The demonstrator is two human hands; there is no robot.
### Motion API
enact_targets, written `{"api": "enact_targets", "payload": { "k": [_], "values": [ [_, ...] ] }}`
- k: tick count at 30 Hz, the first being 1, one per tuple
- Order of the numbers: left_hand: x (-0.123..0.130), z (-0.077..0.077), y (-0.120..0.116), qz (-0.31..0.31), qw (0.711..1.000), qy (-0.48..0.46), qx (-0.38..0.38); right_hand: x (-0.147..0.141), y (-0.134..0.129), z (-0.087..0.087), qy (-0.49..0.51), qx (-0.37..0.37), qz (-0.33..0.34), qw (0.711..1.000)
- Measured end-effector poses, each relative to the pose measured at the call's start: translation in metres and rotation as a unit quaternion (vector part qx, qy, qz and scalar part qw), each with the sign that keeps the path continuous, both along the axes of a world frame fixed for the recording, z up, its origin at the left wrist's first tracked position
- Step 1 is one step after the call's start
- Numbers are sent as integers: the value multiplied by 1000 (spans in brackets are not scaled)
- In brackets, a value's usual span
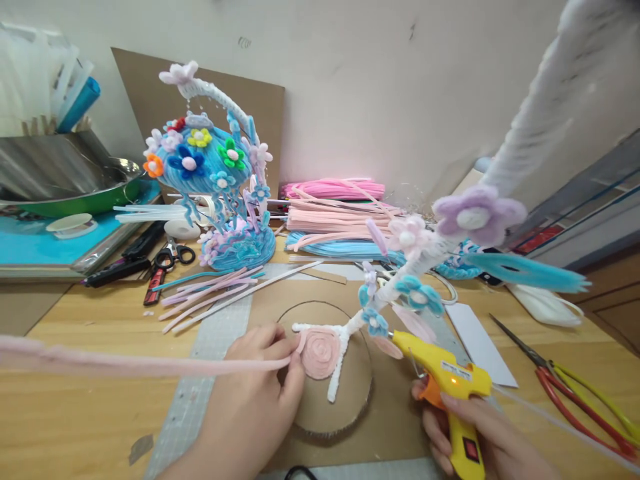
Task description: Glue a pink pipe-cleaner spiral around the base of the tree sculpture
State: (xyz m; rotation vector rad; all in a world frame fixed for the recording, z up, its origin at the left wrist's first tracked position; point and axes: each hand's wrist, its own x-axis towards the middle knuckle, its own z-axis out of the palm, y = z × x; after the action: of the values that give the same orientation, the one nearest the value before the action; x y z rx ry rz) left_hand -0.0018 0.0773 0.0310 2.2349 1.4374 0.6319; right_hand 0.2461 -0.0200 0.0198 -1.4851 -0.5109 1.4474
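Observation:
My left hand (265,393) pinches a long pale pink pipe cleaner (150,365) whose free end runs off to the left. Its other end meets a flat pink coil (321,353) lying on a round cardboard disc (345,420). White fuzzy legs (335,383) of a flower-covered stem (385,293) border the coil. In my right hand (465,420) is a yellow hot glue gun (445,373), its small light glowing. The nozzle sits to the right of the stem's base, near a pink petal (389,347) and apart from the coil. A finger rests by the orange trigger (432,393).
A finished blue flower-covered piece (210,167) stands at the back left. Bundles of pink and blue pipe cleaners (335,217) lie by the wall. Red-handled scissors (565,393) lie right, small black scissors (173,255) left. The tall stem leans over toward the upper right.

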Motion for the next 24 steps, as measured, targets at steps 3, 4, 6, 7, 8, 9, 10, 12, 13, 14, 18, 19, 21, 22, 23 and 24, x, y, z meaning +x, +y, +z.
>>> {"api": "enact_targets", "payload": {
  "k": [3, 4, 6, 7, 8, 9, 10, 12, 13, 14, 18, 19, 21, 22, 23, 24],
  "values": [
    [0, 0, 0, -2, 1000, 2, -5, 3, 11, 0, 38, 1, -52, 998],
    [0, 0, 1, -4, 1000, 4, -8, 6, 16, 1, 45, 6, -42, 998],
    [-1, 1, 1, -3, 1000, 6, -15, 14, 24, 4, 21, 17, 17, 999],
    [-1, 2, 0, -1, 1000, 7, -18, 20, 27, 6, -24, 17, 57, 998],
    [0, 3, 0, 0, 1000, 9, -21, 25, 29, 8, -102, 12, 94, 990],
    [0, 4, 0, 2, 1000, 12, -24, 30, 28, 11, -204, 1, 127, 971],
    [0, 5, 0, 2, 999, 19, -27, 33, 26, 15, -318, -1, 149, 936],
    [1, 8, -1, 0, 999, 38, -29, 29, 18, 27, -501, 29, 173, 847],
    [2, 9, -1, 1, 998, 48, -30, 22, 13, 35, -526, 55, 193, 826],
    [3, 10, -2, 2, 998, 58, -31, 11, 9, 43, -511, 88, 225, 825],
    [4, 13, -5, 13, 996, 85, -29, -53, 14, 72, -423, 168, 295, 840],
    [4, 13, -5, 12, 996, 84, -23, -69, 22, 75, -429, 174, 298, 835],
    [4, 12, -6, 4, 997, 81, -10, -94, 41, 78, -453, 191, 290, 821],
    [3, 12, -5, -3, 997, 82, -6, -104, 51, 77, -460, 193, 295, 815],
    [3, 11, -4, -8, 996, 85, -6, -111, 60, 76, -462, 189, 309, 809],
    [3, 10, -3, -10, 996, 90, -5, -115, 66, 75, -462, 194, 324, 802]
  ]
}}
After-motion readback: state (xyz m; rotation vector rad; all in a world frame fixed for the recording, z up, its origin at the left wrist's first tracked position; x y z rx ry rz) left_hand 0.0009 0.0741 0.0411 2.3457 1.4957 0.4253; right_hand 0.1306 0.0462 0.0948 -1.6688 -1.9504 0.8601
